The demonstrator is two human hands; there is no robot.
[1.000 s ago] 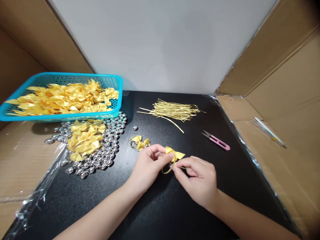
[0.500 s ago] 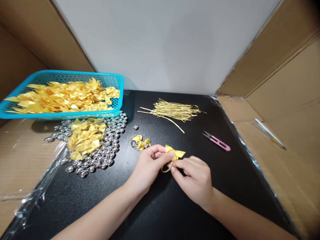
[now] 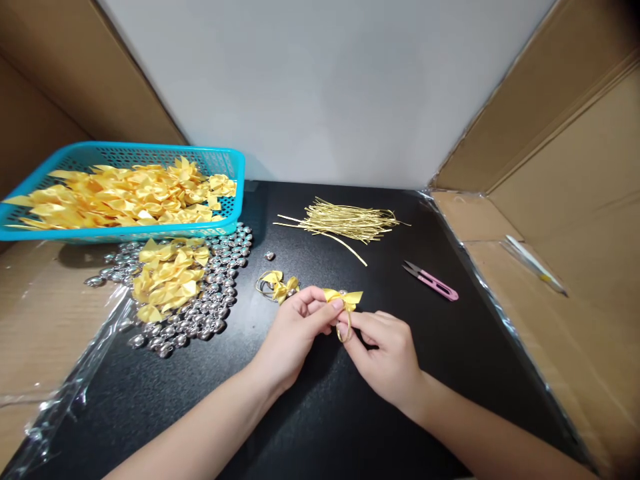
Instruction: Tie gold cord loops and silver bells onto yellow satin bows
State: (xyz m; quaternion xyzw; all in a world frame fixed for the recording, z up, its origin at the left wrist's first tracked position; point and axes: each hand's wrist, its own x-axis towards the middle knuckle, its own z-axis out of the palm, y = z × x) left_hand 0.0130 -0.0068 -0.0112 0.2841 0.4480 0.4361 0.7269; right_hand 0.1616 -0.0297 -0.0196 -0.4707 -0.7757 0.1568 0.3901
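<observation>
Across the black worktop (image 3: 475,360), I see the left hand's (image 3: 293,333) fingers pinching a yellow ribbon bow (image 3: 354,299), probably steadying it while the right hand's (image 3: 390,353) fingers grip its gold cord (image 3: 349,325).

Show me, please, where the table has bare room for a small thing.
The table is bare right of the right hand, nearer than the snips. Another patch lies nearer than the beads, left of the left arm. It is crowded at left, where beads lie around piled bows before the basket. The left hand holds a bow in the middle.
</observation>
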